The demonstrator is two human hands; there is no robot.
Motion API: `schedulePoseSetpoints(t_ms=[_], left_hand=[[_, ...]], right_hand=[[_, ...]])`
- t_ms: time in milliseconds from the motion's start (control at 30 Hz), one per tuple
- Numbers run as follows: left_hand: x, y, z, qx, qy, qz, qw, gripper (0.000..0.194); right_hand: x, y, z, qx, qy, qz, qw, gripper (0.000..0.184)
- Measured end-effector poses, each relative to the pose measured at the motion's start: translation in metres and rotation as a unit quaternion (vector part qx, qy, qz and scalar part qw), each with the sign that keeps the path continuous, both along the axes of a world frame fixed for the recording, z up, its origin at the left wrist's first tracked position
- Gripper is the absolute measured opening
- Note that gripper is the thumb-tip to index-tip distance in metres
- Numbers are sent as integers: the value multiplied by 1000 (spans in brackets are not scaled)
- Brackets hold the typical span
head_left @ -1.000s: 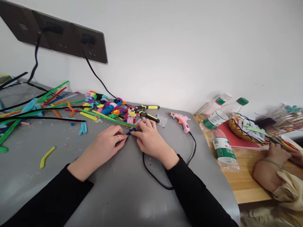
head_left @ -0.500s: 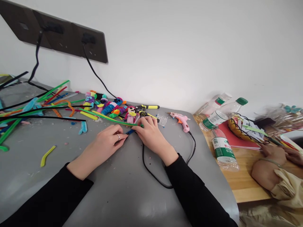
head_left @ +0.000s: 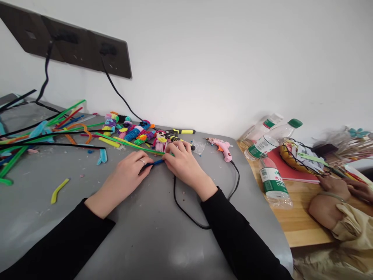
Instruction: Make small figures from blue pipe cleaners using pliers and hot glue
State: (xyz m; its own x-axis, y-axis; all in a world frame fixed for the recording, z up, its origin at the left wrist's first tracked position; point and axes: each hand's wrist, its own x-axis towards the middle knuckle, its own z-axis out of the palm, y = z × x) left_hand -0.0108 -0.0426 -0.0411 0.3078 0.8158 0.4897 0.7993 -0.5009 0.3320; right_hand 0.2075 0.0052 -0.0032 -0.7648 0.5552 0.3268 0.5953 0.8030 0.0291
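A short blue pipe cleaner (head_left: 158,162) stretches between my two hands, low over the grey table mat (head_left: 151,241). My left hand (head_left: 129,169), with a ring on one finger, pinches its left end. The fingers of my right hand (head_left: 183,165) are closed on the other end and hide it. Just behind the hands lie several colourful pipe-cleaner figures (head_left: 134,133), one of them pink and white (head_left: 160,140). Pliers with yellow and black handles (head_left: 184,132) rest behind my right hand. A pink glue gun (head_left: 222,147) lies to the right.
Loose pipe cleaners (head_left: 43,132) spread over the left side, with a bent yellow piece (head_left: 60,190) nearer. The glue gun's black cord (head_left: 186,216) loops under my right forearm. Plastic bottles (head_left: 274,182) stand and lie on a wooden table (head_left: 303,229), where another person's hands (head_left: 335,188) work.
My left hand has shifted slightly left and up, and more of the blue pipe cleaner shows between my hands. Both hands keep their grip.
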Motion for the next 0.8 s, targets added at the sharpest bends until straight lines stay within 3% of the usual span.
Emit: schedulePoseSetpoints(t_ms=[233,467,600,800], left_hand=[[4,-1,8,-5,-31,27,999,25],[9,-3,19,-54,-143,29,988,21],[10,-2,18,-107,-216,18,970,23],[11,0,16,-127,-227,15,966,25]], right_hand=[[0,3,-5,-35,25,7,999,20],[-2,6,-8,-43,50,7,998,19],[-1,5,-7,-58,66,7,996,19],[3,2,-3,-115,89,7,989,26]])
